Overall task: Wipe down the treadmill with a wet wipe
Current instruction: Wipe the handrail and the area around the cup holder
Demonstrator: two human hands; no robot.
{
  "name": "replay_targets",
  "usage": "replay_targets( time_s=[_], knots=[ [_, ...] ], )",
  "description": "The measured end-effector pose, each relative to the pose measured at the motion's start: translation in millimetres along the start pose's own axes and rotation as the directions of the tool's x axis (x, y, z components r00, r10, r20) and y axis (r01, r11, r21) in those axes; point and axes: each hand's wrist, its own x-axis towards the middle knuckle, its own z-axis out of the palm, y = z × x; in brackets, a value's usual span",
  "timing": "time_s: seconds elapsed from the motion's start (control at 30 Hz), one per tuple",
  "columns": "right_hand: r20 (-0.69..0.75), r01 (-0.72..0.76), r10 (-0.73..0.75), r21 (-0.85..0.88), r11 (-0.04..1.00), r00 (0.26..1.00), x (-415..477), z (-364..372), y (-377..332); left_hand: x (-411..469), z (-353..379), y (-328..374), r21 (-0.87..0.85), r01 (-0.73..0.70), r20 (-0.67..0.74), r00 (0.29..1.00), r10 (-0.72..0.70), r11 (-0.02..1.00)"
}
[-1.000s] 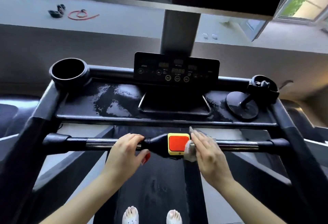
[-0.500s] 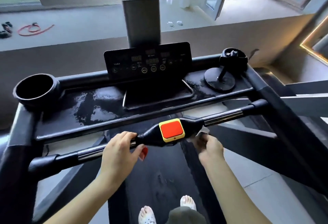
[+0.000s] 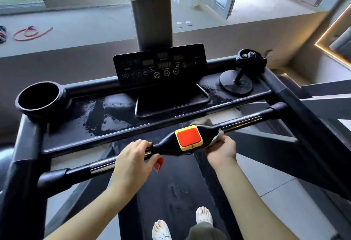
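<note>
- The left hand stays clenched round the bar, just left of its black middle piece.
- The right hand grasps the wipe, bunched against the bar just right of the red button. 1 second ago it lay on top, so wiping has moved to the underside.
- Beyond both grips, the shelf shows wet streaks and is likely already wiped.
</note>
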Motion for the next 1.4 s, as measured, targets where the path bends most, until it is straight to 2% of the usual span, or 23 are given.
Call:
replay_targets(
  time_s=[0.07, 0.17, 0.23, 0.3, 0.4, 0.5, 0.7, 0.77, 0.83, 0.93, 0.97, 1.0, 1.03, 1.07, 1.1, 1.13, 1.17, 1.2, 1.23, 1.3, 1.4],
  knots=[
    [-0.044, 0.039, -0.043, -0.098, 0.994, 0.998, -8, -4, 13, -1, 0, 0, -0.007, 0.002, 0.003, 1.0, -0.002, 1.0],
    [-0.12, 0.078, -0.127, -0.346, 0.935, 0.985, -30, -28, 29, -1, 1, -1, -0.02, 0.002, 0.003, 1.0, -0.002, 1.0],
    [-0.181, 0.038, -0.119, -0.397, 0.917, 0.976, -38, -39, 39, -1, 3, -2, -0.027, 0.002, 0.0, 1.0, -0.002, 1.0],
    [-0.23, -0.082, -0.007, -0.379, 0.922, 0.973, -40, -38, 57, -1, 4, -4, -0.028, 0.001, -0.006, 1.0, -0.001, 1.0],
    [-0.163, -0.213, 0.174, -0.262, 0.941, 0.971, -53, -5, 89, 0, 4, -6, -0.014, -0.004, 0.005, 1.0, 0.004, 1.0],
    [-0.125, -0.227, 0.212, -0.114, 0.967, 0.969, -59, 27, 110, 1, 4, -6, -0.005, 0.019, 0.034, 0.999, -0.019, 1.0],
    [-0.011, -0.26, 0.26, -0.113, 0.959, 0.965, -68, 11, 100, 1, 0, -7, 0.021, 0.043, 0.084, 0.995, -0.045, 0.999],
    [-0.035, -0.233, 0.23, -0.159, 0.959, 0.973, -66, -3, 83, 2, -2, -8, 0.024, 0.051, 0.102, 0.993, -0.053, 0.998],
    [-0.107, -0.156, 0.138, -0.181, 0.971, 0.985, -61, -15, 57, 6, -3, -6, 0.026, 0.043, 0.114, 0.992, -0.046, 0.999],
    [-0.299, 0.081, -0.16, -0.26, 0.962, 0.941, -38, -31, 2, 16, -2, 7, 0.047, -0.014, 0.121, 0.993, 0.008, 0.999],
    [-0.301, 0.181, -0.292, -0.345, 0.921, 0.908, -31, -31, -15, 21, 0, 13, 0.054, -0.041, 0.124, 0.992, 0.034, 0.998],
    [-0.221, 0.296, -0.427, -0.453, 0.841, 0.877, -26, -29, -27, 26, 2, 21, 0.05, -0.069, 0.13, 0.99, 0.062, 0.996],
    [-0.074, 0.421, -0.545, -0.552, 0.72, 0.835, -22, -26, -33, 32, 5, 28, 0.034, -0.097, 0.141, 0.986, 0.091, 0.995],
    [0.131, 0.541, -0.617, -0.642, 0.544, 0.776, -21, -21, -32, 38, 9, 36, 0.013, -0.123, 0.154, 0.981, 0.12, 0.992],
    [0.351, 0.625, -0.61, -0.713, 0.319, 0.711, -18, -19, -24, 43, 13, 43, -0.007, -0.141, 0.167, 0.976, 0.14, 0.99],
    [0.554, 0.675, -0.515, -0.735, 0.065, 0.654, -17, -18, -13, 48, 17, 50, -0.019, -0.155, 0.181, 0.971, 0.155, 0.988],
    [0.71, 0.702, -0.372, -0.688, -0.186, 0.598, -16, -19, -2, 53, 21, 56, -0.026, -0.168, 0.191, 0.967, 0.17, 0.985],
    [0.803, 0.71, -0.233, -0.595, -0.376, 0.549, -10, -24, 6, 56, 25, 62, -0.033, -0.179, 0.195, 0.964, 0.182, 0.983],
    [0.856, 0.716, -0.141, -0.497, -0.49, 0.498, -8, -28, 5, 60, 28, 69, -0.044, -0.185, 0.198, 0.961, 0.19, 0.982],
    [0.898, 0.712, -0.111, -0.409, -0.571, 0.427, 6, -37, -17, 66, 33, 78, -0.065, -0.19, 0.203, 0.959, 0.2, 0.98],
    [0.865, 0.619, -0.227, -0.483, -0.619, 0.448, 42, -49, -83, 76, 46, 90, -0.049, -0.214, 0.222, 0.95, 0.219, 0.976]
  ],
)
